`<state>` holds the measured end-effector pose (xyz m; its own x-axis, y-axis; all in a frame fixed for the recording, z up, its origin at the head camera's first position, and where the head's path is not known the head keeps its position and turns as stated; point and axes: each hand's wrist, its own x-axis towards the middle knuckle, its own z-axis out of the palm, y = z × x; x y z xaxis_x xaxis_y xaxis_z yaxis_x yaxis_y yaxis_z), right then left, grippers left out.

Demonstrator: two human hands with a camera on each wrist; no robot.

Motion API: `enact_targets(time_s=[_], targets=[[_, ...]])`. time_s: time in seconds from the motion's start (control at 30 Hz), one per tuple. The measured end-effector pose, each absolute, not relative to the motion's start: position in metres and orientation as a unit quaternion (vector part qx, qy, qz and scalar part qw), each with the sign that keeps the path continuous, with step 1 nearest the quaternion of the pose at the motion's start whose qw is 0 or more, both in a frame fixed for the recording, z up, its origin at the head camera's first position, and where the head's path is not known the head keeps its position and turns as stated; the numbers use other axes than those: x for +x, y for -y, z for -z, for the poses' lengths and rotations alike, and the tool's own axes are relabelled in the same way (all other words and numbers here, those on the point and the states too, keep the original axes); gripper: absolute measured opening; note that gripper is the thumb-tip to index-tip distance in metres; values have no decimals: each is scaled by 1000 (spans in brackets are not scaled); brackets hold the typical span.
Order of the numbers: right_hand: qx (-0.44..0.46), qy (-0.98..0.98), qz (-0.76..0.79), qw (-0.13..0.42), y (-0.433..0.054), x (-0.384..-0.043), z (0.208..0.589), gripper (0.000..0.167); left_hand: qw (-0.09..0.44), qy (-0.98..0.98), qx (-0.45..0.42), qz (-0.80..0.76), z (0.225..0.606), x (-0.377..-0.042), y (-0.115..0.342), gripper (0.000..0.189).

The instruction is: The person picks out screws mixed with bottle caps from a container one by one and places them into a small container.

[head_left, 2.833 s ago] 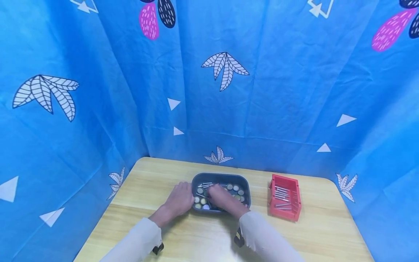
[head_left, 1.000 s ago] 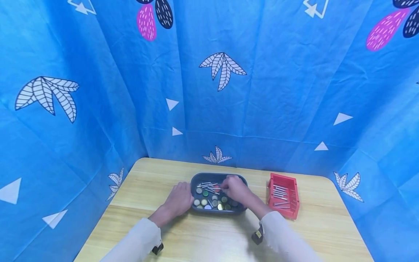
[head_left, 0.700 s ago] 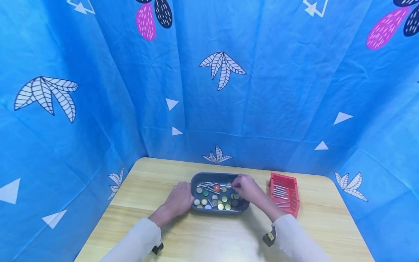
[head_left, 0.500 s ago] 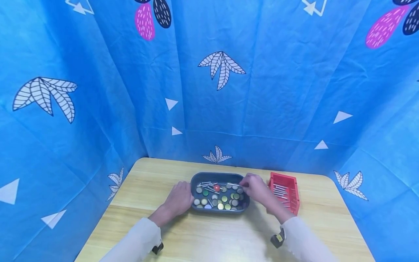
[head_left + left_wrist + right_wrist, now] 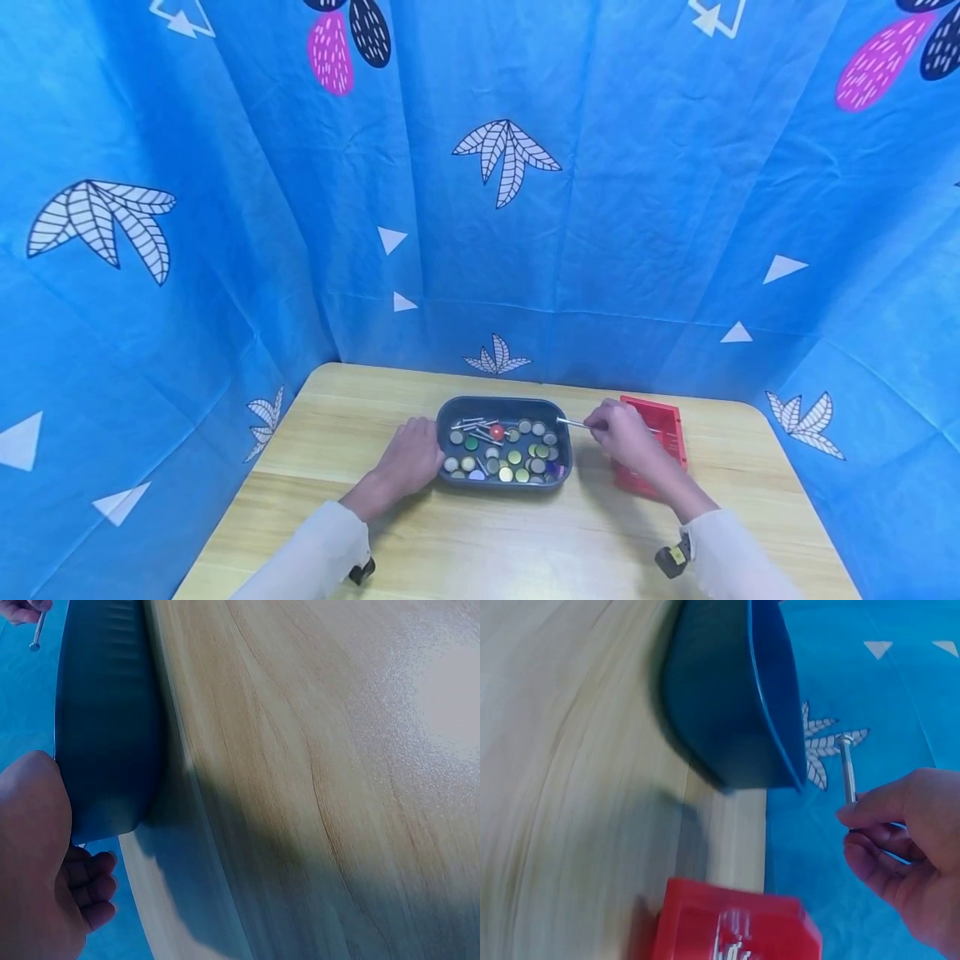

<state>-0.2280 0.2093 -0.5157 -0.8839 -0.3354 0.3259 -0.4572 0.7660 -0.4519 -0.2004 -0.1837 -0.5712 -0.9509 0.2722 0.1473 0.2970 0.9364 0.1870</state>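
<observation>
Head toward nine o'clock, the metal bolt [image 5: 573, 423] hung near the dark tray's [image 5: 504, 487] two-o'clock rim, its other end pinched by the right hand [image 5: 628, 435]. The left hand [image 5: 410, 457] gripped the tray's nine-o'clock end. The bolt was probably light, rigid and hard to damage, though its smooth shank might have rolled; mid-shank seemed the steadiest hold.

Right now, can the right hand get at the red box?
Probably yes: the right hand, pinching a bolt, is close by the red box, whose top is open; nothing visible stands between them.
</observation>
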Motion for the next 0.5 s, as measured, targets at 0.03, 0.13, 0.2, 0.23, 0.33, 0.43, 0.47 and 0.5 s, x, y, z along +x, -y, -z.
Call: enact_targets(time_s=[0.03,0.13,0.2,0.23,0.33,0.43,0.47,0.5], targets=[[209,935,-266,112,-213,-227,516,15,59,982,-144,107,571,-200,184,29],[193,939,-267,102,-223,-224,517,15,60,982,-142,108,572,-200,184,29],[179,942,-271,91,-230,-222,517,15,62,982,-145,103,571,-199,184,29],[172,942,-274,87,-233,-220,517,15,64,982,-147,101,571,-199,184,29],[148,947,-275,78,-243,-218,517,15,71,981,-150,99,571,-199,184,29],[133,950,-270,76,-253,-216,518,15,74,981,-151,96,572,-199,184,28],[129,952,-268,75,-257,-215,519,15,72,981,-150,96,573,-199,184,28],[123,953,-268,74,-261,-214,520,15,69,982,-149,97,573,-199,183,28]])
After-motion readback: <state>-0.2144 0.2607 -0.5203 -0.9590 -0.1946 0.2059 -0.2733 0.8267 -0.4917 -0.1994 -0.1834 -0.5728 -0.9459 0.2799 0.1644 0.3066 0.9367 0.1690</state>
